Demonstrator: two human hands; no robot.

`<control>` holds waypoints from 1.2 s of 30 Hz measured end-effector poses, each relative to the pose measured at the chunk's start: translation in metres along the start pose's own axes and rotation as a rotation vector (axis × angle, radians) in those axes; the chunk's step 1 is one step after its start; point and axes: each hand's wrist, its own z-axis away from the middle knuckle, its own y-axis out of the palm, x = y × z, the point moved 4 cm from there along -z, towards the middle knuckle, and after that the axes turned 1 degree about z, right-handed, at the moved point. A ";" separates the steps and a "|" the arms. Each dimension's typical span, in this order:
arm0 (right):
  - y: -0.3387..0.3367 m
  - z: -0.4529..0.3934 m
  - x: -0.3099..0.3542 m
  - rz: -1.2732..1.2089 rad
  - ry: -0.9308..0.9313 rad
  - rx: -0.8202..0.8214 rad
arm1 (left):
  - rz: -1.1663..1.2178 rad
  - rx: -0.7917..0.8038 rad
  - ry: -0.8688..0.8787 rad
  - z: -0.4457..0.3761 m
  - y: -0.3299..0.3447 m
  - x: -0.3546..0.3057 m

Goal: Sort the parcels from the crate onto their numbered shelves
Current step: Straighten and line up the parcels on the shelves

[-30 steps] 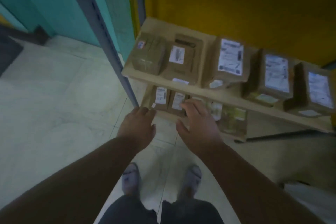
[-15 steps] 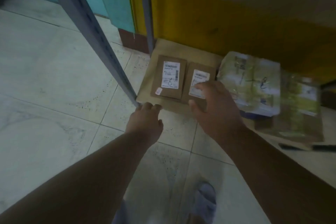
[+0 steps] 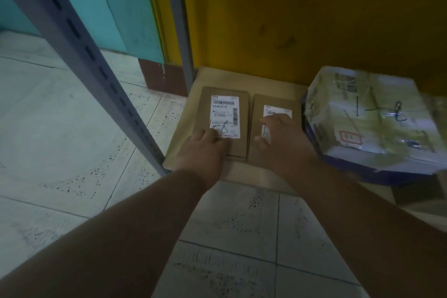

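Head view: I'm crouched lower now, and both hands have come down onto the bottom shelf (image 3: 266,84) at frame centre. My left hand (image 3: 205,150) lies flat, fingers straight, on the left parcel (image 3: 225,109), marked "1-8". My right hand (image 3: 280,138) presses the right parcel (image 3: 273,106) beside it, fingers spread, gripping nothing. I reckon I'm squaring them up. The wrapped parcel (image 3: 367,118) sits right.

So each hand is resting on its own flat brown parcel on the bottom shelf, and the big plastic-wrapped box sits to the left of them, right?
Not quite. In the head view the plastic-wrapped box sits to the right of the two brown parcels, beside the right hand. The rest holds.
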 end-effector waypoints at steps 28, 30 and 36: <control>0.024 0.032 -0.023 0.063 0.040 0.117 | -0.038 -0.027 0.263 0.005 -0.001 -0.043; 0.003 0.042 -0.020 0.042 0.036 0.020 | 0.022 -0.061 0.259 0.008 -0.009 -0.052; -0.083 0.077 -0.056 0.029 0.022 -0.376 | 0.393 -0.074 0.232 -0.004 -0.038 -0.119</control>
